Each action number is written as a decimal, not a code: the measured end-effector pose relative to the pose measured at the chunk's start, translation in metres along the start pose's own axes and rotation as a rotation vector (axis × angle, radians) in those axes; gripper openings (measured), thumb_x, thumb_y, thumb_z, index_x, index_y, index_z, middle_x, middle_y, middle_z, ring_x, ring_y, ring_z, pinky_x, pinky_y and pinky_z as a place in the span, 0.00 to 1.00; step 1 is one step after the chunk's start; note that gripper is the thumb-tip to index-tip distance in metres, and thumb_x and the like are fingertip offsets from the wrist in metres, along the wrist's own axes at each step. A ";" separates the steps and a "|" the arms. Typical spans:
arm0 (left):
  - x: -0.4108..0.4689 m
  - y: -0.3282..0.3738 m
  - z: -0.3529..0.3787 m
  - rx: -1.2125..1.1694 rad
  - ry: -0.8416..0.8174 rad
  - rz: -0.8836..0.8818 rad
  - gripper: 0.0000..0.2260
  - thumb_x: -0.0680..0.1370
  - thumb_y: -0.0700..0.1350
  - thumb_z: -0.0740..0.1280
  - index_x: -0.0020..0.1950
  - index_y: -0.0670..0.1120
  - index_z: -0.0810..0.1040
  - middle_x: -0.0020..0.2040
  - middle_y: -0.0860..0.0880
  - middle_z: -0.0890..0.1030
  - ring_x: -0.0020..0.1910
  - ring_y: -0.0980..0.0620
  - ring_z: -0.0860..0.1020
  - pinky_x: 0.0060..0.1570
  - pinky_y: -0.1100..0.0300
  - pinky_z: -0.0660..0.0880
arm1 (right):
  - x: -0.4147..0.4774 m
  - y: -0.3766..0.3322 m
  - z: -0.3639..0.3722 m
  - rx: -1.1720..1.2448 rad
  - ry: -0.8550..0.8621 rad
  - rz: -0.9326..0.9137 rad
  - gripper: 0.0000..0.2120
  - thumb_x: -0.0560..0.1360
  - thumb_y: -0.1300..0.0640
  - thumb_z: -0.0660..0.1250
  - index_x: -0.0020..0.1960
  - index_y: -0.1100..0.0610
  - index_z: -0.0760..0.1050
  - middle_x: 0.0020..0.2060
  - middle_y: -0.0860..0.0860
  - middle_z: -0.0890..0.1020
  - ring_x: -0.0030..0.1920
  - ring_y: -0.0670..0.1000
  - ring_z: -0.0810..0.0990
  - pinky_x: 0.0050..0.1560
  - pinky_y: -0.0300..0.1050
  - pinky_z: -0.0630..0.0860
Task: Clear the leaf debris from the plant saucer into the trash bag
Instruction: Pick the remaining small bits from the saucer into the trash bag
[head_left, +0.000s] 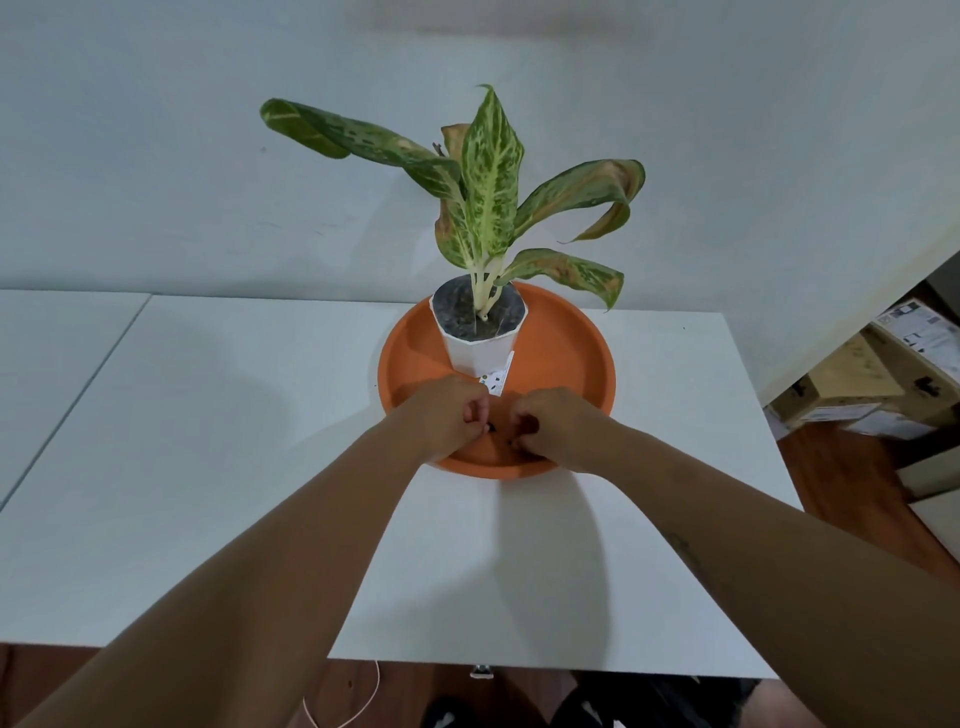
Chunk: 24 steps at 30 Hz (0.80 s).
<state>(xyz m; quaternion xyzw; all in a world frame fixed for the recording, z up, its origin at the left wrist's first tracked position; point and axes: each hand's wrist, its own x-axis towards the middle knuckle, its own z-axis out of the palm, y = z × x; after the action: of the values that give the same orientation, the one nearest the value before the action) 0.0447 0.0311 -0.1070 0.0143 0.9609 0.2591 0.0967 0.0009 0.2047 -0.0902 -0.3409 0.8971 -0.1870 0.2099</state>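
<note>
Hands meet low in the middle of the frame, over the near part of the orange saucer (571, 332), which sits on a white table (208, 441). The left hand (451, 415) is curled with its fingertips bunched, and the right hand (556, 423) is curled the same way just beside it; a couple of small dark specks show in the gap between them, most likely bits of leaf debris (491, 428), but whether either hand actually pinches anything I cannot tell. A white pot (480, 348) stands toward the far left of the saucer, its plant (491, 182) spreading mottled leaves, several browned at the edges, up into the centre of the frame. No trash bag is anywhere to be seen, so the debris has some way to travel. That looks like the main risk: crumbs this small could slip from loose fingers and scatter on the table or the floor below. A wrist pushed further in could nudge the pot or its paper tag (500, 379), and a careless lift could brush the drooping leaf at right and knock more pieces down.
</note>
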 end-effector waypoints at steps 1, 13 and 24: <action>0.000 0.000 -0.001 0.003 -0.006 0.002 0.09 0.73 0.41 0.70 0.36 0.52 0.74 0.41 0.51 0.78 0.43 0.51 0.77 0.43 0.60 0.73 | 0.001 0.001 -0.001 -0.002 0.002 0.005 0.04 0.72 0.62 0.68 0.47 0.61 0.79 0.40 0.52 0.78 0.42 0.48 0.72 0.31 0.28 0.62; 0.001 -0.011 -0.016 -0.002 -0.201 -0.028 0.14 0.67 0.47 0.76 0.49 0.55 0.76 0.48 0.56 0.75 0.50 0.55 0.77 0.50 0.57 0.77 | 0.006 0.001 -0.009 -0.060 -0.109 0.014 0.21 0.70 0.57 0.72 0.62 0.54 0.75 0.51 0.53 0.72 0.49 0.51 0.73 0.46 0.40 0.68; -0.005 -0.005 -0.016 -0.026 -0.182 -0.075 0.08 0.70 0.40 0.70 0.39 0.54 0.78 0.43 0.55 0.80 0.45 0.55 0.79 0.40 0.65 0.73 | 0.002 0.002 -0.010 -0.127 -0.091 0.015 0.11 0.72 0.62 0.68 0.55 0.58 0.79 0.52 0.54 0.79 0.53 0.52 0.76 0.47 0.39 0.69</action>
<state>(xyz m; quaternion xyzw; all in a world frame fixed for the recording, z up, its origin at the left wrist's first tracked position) 0.0463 0.0182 -0.0948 0.0008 0.9446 0.2652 0.1934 -0.0063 0.2066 -0.0830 -0.3551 0.8992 -0.1124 0.2298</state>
